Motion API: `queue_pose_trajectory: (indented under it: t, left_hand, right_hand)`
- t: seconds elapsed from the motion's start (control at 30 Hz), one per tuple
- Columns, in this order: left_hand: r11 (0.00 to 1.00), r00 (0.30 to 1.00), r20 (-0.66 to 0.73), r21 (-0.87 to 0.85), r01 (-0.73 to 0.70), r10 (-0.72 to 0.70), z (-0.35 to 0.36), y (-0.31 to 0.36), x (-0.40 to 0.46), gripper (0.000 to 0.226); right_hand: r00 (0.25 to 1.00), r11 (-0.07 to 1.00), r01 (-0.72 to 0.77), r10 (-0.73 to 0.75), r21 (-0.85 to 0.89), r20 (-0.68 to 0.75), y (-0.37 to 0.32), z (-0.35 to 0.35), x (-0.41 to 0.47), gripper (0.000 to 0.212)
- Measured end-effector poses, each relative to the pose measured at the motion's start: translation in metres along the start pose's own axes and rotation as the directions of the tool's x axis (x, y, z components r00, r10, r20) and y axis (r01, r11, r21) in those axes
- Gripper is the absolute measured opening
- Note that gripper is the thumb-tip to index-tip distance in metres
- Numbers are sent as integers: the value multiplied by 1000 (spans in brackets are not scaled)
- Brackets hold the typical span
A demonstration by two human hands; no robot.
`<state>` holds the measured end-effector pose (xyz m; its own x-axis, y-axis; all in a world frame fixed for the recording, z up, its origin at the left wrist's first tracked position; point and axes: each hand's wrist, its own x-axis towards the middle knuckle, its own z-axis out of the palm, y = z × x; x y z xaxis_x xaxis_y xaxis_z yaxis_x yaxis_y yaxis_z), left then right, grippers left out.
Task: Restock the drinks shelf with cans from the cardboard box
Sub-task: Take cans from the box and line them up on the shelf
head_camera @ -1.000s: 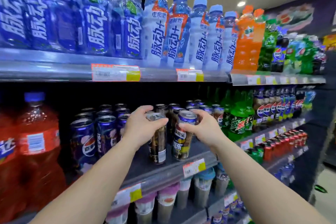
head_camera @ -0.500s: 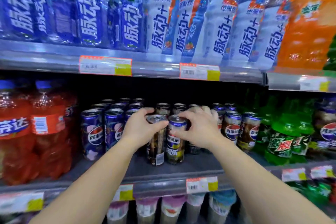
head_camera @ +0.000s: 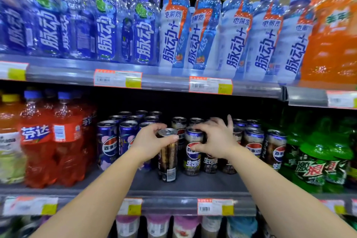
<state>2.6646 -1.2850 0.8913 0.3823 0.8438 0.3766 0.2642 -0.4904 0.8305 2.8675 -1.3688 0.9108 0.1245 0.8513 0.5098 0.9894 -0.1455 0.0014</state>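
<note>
Both forearms reach up from the bottom of the frame toward the middle drinks shelf (head_camera: 193, 183). The left hand (head_camera: 150, 143), at frame centre, curls its thumb and fingers round the top of a slim dark Pepsi can (head_camera: 167, 160), which stands slightly tilted on the shelf's front edge. Just right of it, the right hand (head_camera: 214, 139) grips the rim of a second dark Pepsi can (head_camera: 193, 157) standing upright, with one finger raised. Blue Pepsi cans (head_camera: 108, 141) stand to the left, and more dark cans (head_camera: 274, 149) to the right.
</note>
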Motion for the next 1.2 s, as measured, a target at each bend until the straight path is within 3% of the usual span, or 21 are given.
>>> queue_pose_trajectory:
  t: [0.37,0.5,0.63,0.8,0.87,1.0,1.13,1.2]
  left_hand:
    - [1000,1000,-4,8,-25,25,9,3,2,68]
    - [998,998,63,-65,-28,32,8,5,4,68]
    - [987,995,96,-160,-15,30,4,2,0,65]
    - [966,996,-85,-260,-6,-16,-10,-15,-8,34]
    - [944,991,-130,-330,-4,-41,-17,-18,-10,22]
    - [945,991,-122,-326,5,-48,-24,-21,-12,10]
    - [949,993,-103,-314,17,-52,-24,-24,-14,11]
    - [953,994,-91,-302,23,-53,-23,-25,-16,13]
  right_hand:
    - [998,999,-49,48,-21,-42,-6,9,11,66]
    - [991,980,103,-116,171,69,-23,-7,12,82]
    - [951,955,229,-260,188,166,-37,-7,17,69]
    - [983,983,177,-179,56,30,-42,0,22,58]
    - [989,985,148,-149,91,10,-44,-2,23,57]
    - [989,983,147,-148,106,3,-43,-8,28,44]
    - [993,993,102,-104,-52,-49,-55,-2,30,60]
    - [991,991,128,-129,38,42,-55,-5,31,55]
